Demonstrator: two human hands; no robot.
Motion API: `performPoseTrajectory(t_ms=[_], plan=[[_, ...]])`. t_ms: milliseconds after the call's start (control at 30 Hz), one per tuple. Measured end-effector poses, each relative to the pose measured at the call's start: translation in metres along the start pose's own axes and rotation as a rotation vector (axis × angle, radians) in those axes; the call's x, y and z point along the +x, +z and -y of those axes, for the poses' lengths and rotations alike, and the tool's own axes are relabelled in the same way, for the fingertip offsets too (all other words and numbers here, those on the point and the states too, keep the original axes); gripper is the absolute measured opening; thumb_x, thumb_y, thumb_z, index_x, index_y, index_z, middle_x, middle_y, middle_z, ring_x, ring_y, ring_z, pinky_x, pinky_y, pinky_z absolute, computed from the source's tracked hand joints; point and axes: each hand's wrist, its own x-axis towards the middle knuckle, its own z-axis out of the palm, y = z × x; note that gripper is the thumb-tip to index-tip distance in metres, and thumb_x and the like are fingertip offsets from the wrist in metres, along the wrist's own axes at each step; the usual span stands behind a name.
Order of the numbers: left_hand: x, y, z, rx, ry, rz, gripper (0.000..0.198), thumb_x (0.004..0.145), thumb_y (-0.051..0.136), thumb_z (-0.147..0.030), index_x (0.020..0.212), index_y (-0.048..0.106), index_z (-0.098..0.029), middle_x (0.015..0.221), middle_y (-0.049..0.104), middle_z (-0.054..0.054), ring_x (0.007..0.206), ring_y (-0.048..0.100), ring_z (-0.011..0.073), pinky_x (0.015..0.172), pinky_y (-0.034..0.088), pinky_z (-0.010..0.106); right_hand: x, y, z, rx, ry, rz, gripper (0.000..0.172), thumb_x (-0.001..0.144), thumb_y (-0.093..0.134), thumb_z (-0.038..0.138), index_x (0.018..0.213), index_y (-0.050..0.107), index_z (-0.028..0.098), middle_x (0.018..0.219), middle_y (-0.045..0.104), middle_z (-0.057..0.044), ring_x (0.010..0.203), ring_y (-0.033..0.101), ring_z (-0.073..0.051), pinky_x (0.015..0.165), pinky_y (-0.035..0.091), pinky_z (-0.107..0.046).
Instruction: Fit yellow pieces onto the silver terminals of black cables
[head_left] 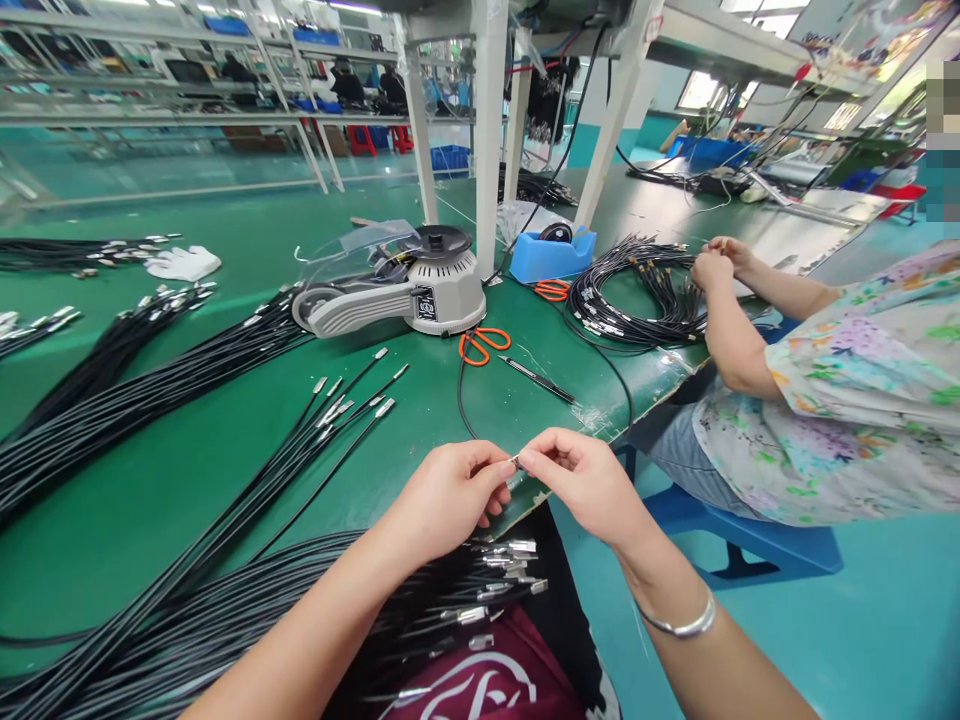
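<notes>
Over the front edge of the table, my left hand (457, 495) and my right hand (577, 480) meet with thumbs and fingertips pinched. Between them a tiny silvery piece (516, 462) shows, like a metal cable connector, mostly hidden by the fingers. A thin black cable (463, 400) runs down behind my left hand; whether it joins the piece I cannot tell. Below my hands, a bundle of black cables with metal ends (517, 550) lies across my lap. Several more cables (330, 410) spread over the table to the left.
A grey tape dispenser (446, 290) stands beyond my hands, near orange-handled scissors (484, 345) and a black cutter knife (536, 378). A blue tape holder (551, 257) sits by a white post. To the right, a co-worker's hands (716, 265) work beside coiled cables (630, 300).
</notes>
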Motion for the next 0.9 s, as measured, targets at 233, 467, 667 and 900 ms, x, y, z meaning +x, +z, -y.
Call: performPoseTrajectory(t_ms=[233,467,667,900], plan=[[-0.011,-0.011,0.0,-0.053,-0.055,0.1,0.026,0.082,0.051,-0.037,0.07,0.057,-0.015,0.063,0.062,0.001,0.054,0.056,0.011,0.056,0.048,0.025,-0.007,0.018,0.004,0.022,0.015,-0.016,0.016,0.08,0.061,0.029,0.071,0.061,0.016,0.068,0.06,0.0,0.066,0.054,-0.013,0.065,0.043,-0.027],[-0.016,-0.025,0.018,-0.115,-0.102,0.099,0.024,0.079,0.055,-0.036,0.07,0.058,-0.014,0.063,0.064,0.002,0.055,0.057,0.0118,0.059,0.049,0.027,-0.003,0.004,0.004,0.017,0.007,-0.166,0.018,0.08,0.062,0.033,0.074,0.06,0.016,0.069,0.058,0.0,0.067,0.053,-0.014,0.065,0.043,-0.027],[-0.018,-0.02,0.023,0.0,0.024,-0.019,0.027,0.082,0.052,-0.032,0.102,0.062,-0.017,0.086,0.068,0.004,0.072,0.06,0.0149,0.069,0.048,0.027,0.005,-0.013,0.012,0.01,0.06,-0.159,0.021,0.079,0.064,0.037,0.074,0.063,0.016,0.067,0.06,0.0,0.066,0.054,-0.013,0.065,0.044,-0.027],[-0.011,0.006,-0.006,0.203,0.217,-0.181,0.027,0.087,0.045,-0.035,0.071,0.062,-0.02,0.065,0.06,-0.003,0.061,0.051,0.0121,0.059,0.038,0.022,0.003,-0.006,0.012,0.24,-0.019,-0.123,0.026,0.084,0.06,0.042,0.089,0.071,0.018,0.08,0.067,-0.004,0.075,0.061,-0.016,0.071,0.049,-0.029]])
